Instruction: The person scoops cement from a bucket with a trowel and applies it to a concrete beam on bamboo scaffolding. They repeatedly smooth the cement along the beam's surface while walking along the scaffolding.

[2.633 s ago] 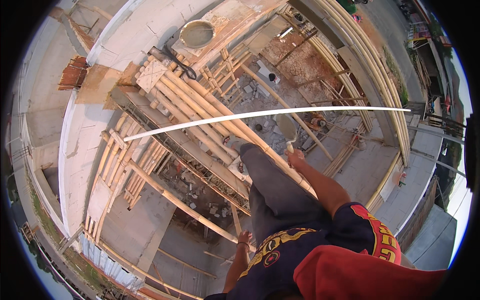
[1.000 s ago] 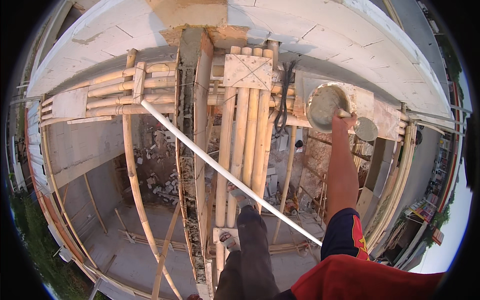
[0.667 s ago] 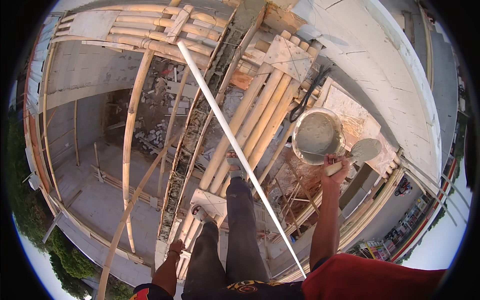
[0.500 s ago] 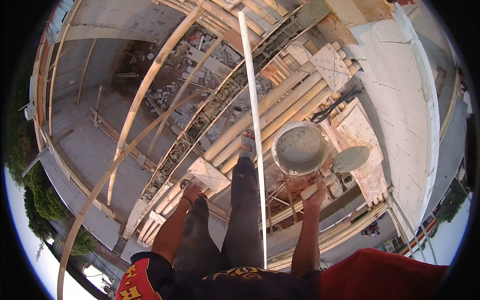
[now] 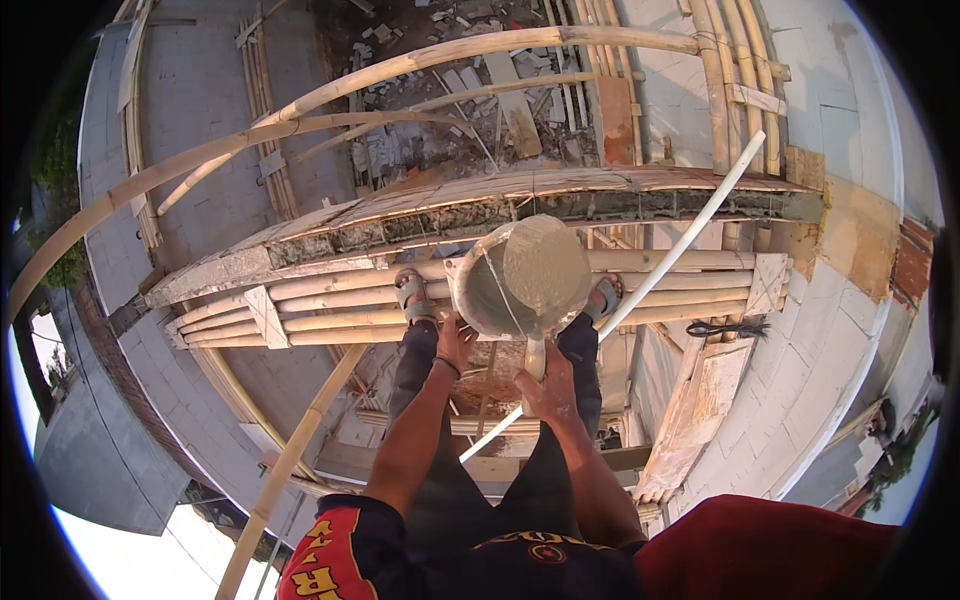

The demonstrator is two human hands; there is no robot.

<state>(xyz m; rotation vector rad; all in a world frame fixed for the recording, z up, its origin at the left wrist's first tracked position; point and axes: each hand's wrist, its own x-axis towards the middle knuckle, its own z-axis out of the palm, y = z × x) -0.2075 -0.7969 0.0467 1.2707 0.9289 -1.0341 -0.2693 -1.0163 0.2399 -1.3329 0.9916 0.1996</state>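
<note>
While the right hand (image 5: 548,388) is wrapped round the handle of a trowel (image 5: 536,357), the left hand (image 5: 456,342) sits at the near edge of a round bucket (image 5: 467,300), its fingers up against the rim; whether they grip it or merely rest there I cannot tell. The trowel points away from the person, its blade over the right part of the bucket and covered by a broad, wet, grey load of mortar (image 5: 545,262). The bucket is between the person's two feet, which are in grey sandals (image 5: 411,290) on a row of bamboo poles (image 5: 685,281) laid side by side. Just beyond the bucket, a long narrow trough (image 5: 390,222) with rough grey concrete inside runs across the view. A white pole (image 5: 690,237) slants from the upper right toward the gap between the legs, partly hidden by the right leg. To the right, a bundle of black wire (image 5: 728,328) lies near a pale, stained board (image 5: 690,415), beside a light block wall (image 5: 800,350). Broken rubble (image 5: 400,140) is scattered well below, past the trough.
</note>
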